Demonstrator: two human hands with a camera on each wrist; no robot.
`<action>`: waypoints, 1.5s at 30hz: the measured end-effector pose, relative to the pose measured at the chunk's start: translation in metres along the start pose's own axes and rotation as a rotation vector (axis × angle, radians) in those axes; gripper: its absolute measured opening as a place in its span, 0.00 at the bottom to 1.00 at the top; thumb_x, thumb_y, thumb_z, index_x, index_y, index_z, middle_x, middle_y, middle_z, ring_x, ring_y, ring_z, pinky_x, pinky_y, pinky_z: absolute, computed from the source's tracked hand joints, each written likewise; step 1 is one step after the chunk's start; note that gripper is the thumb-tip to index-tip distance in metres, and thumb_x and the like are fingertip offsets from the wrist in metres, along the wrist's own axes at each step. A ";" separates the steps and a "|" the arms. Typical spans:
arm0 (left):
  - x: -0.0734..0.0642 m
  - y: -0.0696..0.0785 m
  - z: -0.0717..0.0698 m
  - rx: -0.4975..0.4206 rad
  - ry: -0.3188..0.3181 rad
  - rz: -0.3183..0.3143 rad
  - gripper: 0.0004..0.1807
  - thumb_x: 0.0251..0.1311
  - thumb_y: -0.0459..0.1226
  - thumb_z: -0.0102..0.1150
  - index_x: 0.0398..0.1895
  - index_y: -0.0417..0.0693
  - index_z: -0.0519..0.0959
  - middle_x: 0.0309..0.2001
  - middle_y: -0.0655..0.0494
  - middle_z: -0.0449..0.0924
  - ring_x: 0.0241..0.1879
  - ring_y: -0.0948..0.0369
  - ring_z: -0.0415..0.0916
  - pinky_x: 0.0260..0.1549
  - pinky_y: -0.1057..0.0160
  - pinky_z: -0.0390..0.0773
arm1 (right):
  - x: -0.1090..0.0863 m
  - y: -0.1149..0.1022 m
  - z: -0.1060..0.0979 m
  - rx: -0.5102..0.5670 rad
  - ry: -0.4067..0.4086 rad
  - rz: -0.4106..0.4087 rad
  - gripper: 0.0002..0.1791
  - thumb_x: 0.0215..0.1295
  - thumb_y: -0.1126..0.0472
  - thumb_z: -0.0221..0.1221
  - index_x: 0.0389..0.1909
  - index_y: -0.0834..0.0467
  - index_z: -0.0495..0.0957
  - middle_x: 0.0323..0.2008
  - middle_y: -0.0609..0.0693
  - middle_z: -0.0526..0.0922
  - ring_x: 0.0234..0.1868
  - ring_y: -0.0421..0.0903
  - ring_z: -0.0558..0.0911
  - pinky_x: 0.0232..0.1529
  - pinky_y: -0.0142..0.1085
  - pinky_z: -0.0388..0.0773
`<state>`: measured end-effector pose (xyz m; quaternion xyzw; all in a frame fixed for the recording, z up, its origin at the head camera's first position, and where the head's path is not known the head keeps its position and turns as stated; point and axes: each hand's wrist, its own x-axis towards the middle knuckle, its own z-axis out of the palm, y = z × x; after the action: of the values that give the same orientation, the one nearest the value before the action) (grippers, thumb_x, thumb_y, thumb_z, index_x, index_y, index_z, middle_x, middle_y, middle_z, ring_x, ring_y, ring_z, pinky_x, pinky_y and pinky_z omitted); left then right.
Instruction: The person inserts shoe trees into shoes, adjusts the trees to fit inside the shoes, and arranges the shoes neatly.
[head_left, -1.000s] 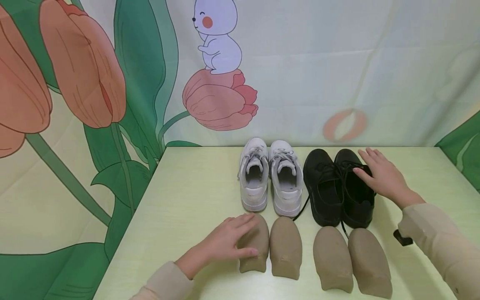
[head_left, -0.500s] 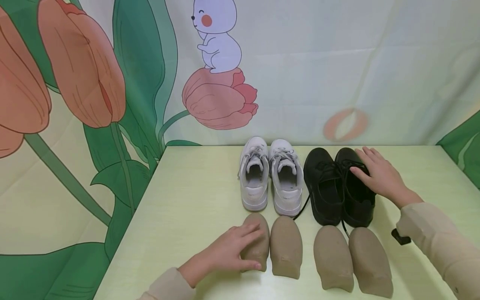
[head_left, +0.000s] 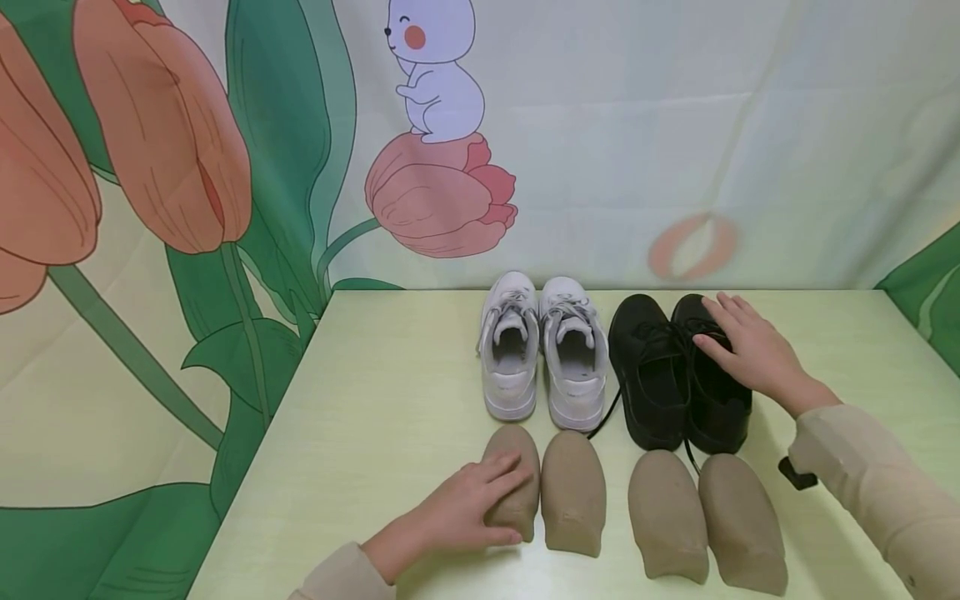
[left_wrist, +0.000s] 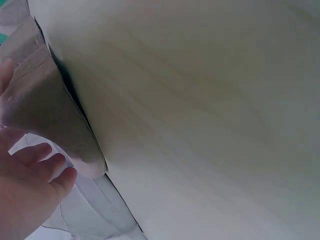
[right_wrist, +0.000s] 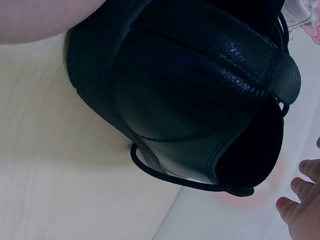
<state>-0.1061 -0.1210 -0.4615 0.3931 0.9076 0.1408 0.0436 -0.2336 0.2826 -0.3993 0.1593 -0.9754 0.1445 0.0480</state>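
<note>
In the head view, my left hand point(head_left: 467, 510) is at the leftmost brown moulded shoe insert point(head_left: 513, 443), its fingers over the insert's left side and the thumb near the lower end. The left wrist view shows those fingers loosely bent beside the insert point(left_wrist: 52, 105); contact is hard to tell. My right hand point(head_left: 756, 354) lies spread above the right black lace-up shoe point(head_left: 720, 421), covering part of its laces and opening. Seen from the right wrist, the fingers point(right_wrist: 305, 200) are apart from the black shoe point(right_wrist: 185, 95).
A pair of white sneakers point(head_left: 510, 396) stands left of the other black shoe point(head_left: 651, 408). More brown inserts point(head_left: 573, 496) lie in front of the shoes on the pale table point(head_left: 375, 400). A black lace point(head_left: 604, 415) trails between the pairs. Behind hangs a printed cloth point(head_left: 585, 150).
My left hand has shifted slightly right and down along the leftmost insert. My right hand has drifted a little left over the black shoe. Shoes and inserts keep their places.
</note>
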 end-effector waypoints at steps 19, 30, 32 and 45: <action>0.000 0.006 0.006 -0.057 -0.008 -0.058 0.36 0.51 0.51 0.57 0.62 0.47 0.62 0.64 0.48 0.60 0.64 0.53 0.56 0.58 0.56 0.62 | 0.001 -0.004 0.004 0.004 -0.008 -0.021 0.36 0.63 0.45 0.46 0.66 0.62 0.51 0.65 0.66 0.49 0.66 0.63 0.47 0.61 0.57 0.46; -0.002 0.011 0.005 0.036 0.033 -0.038 0.32 0.53 0.50 0.56 0.60 0.45 0.66 0.60 0.50 0.66 0.60 0.58 0.64 0.52 0.61 0.70 | 0.001 -0.005 0.007 0.008 -0.009 -0.028 0.36 0.64 0.44 0.45 0.66 0.62 0.51 0.66 0.66 0.49 0.67 0.62 0.46 0.61 0.57 0.46; -0.002 0.011 0.006 0.041 0.041 -0.037 0.32 0.53 0.50 0.56 0.59 0.45 0.66 0.59 0.50 0.67 0.59 0.58 0.65 0.51 0.61 0.71 | 0.001 -0.005 0.007 0.012 -0.012 -0.026 0.36 0.64 0.44 0.45 0.66 0.62 0.51 0.66 0.66 0.49 0.67 0.62 0.46 0.61 0.57 0.46; -0.004 0.014 0.006 0.067 0.084 -0.018 0.29 0.53 0.49 0.55 0.57 0.45 0.68 0.57 0.50 0.70 0.56 0.60 0.69 0.47 0.63 0.73 | 0.004 -0.010 0.007 0.015 -0.018 -0.026 0.36 0.63 0.44 0.46 0.66 0.61 0.51 0.66 0.65 0.49 0.67 0.61 0.46 0.62 0.56 0.45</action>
<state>-0.0919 -0.1132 -0.4634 0.3799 0.9164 0.1263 -0.0063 -0.2340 0.2702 -0.4026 0.1738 -0.9725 0.1498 0.0400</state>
